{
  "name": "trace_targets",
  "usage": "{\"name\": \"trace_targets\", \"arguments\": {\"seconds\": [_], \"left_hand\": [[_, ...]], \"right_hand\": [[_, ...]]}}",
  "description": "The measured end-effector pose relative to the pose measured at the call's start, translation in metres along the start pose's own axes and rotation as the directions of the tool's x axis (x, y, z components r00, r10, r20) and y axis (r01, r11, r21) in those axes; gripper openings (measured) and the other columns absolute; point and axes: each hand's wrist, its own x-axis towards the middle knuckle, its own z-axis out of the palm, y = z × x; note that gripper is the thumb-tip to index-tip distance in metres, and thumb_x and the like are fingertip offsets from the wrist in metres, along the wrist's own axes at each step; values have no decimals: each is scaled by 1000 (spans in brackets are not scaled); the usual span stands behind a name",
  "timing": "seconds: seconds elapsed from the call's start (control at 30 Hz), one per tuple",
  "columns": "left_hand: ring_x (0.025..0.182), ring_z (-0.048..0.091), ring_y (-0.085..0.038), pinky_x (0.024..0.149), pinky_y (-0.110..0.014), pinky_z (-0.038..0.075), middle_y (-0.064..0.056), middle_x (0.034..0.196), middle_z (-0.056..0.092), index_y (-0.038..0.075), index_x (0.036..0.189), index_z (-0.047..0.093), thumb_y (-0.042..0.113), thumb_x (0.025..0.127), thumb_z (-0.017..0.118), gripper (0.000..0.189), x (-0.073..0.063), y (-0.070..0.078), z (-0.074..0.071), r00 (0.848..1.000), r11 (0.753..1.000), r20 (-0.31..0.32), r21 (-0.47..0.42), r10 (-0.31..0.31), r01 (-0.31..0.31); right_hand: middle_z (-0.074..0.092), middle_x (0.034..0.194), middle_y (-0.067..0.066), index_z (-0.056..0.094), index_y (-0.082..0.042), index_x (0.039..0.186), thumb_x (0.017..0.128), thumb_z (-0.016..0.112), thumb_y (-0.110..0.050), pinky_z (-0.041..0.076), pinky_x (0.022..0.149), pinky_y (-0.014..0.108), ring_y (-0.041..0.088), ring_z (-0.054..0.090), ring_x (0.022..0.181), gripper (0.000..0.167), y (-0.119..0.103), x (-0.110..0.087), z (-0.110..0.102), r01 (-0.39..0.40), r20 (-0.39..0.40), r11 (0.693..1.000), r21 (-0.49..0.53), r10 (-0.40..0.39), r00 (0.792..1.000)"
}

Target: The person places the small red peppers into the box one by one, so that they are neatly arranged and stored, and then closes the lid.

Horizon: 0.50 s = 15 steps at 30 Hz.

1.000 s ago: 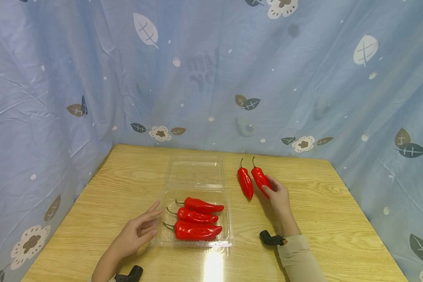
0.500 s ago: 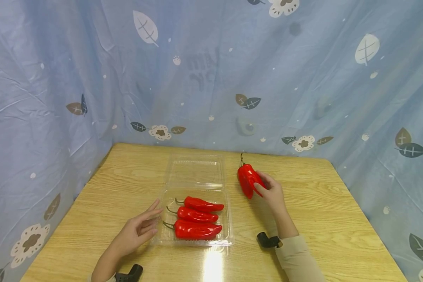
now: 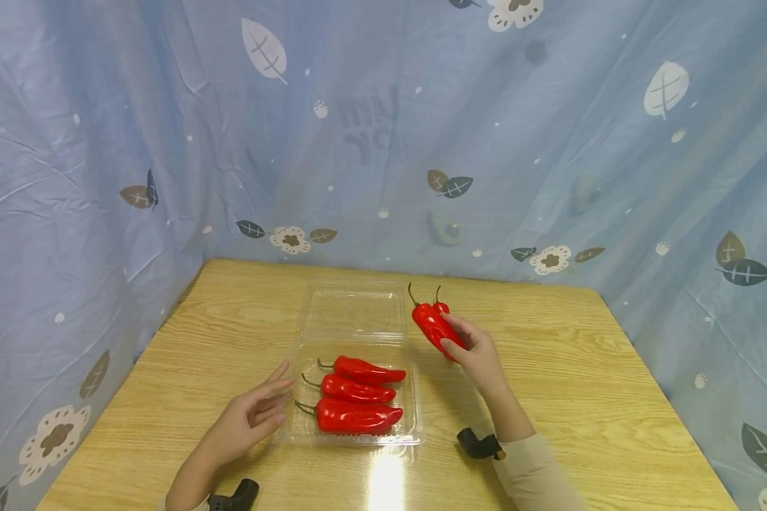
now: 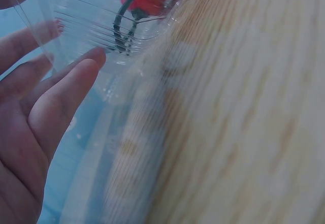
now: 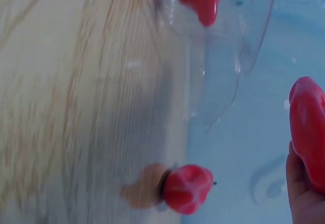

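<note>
Our right grip, right of centre in the head view, pinches the held pepper between thumb and fingers near its tip, the stem pointing to the upper left. We judge this to be the carry over to the clear box, near the middle of the frame. Held so far toward the tip, the heavier stem end could dip, so we should keep the pinch firm but light and the wrist steady.

Just behind it, partly hidden, the spare pepper lies on the bench; we would do well to clear it without knocking it.

In the box, the upper pepper, middle pepper and lower pepper lie with stems to the left. To match them, we'd turn ours a little counter-clockwise and lower it into the narrow strip above the row, short of the open lid.

Our left grip, lower left, is spread and loose beside the box; whether it touches the wall we cannot tell. It could steady that side.
</note>
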Motion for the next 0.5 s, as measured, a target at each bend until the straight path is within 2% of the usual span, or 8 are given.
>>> {"name": "trace_targets", "arguments": {"seconds": [0.5], "left_hand": [[127, 47, -11, 96, -15, 45, -30, 153, 15, -11, 137, 41, -7, 90, 56, 49, 0, 2, 0, 1000, 1000, 4, -16, -15, 15]], "right_hand": [[61, 125, 18, 59, -4, 128, 88, 66, -7, 52, 86, 25, 31, 58, 107, 40, -10, -10, 27, 79, 123, 997, -9, -77, 989]]}}
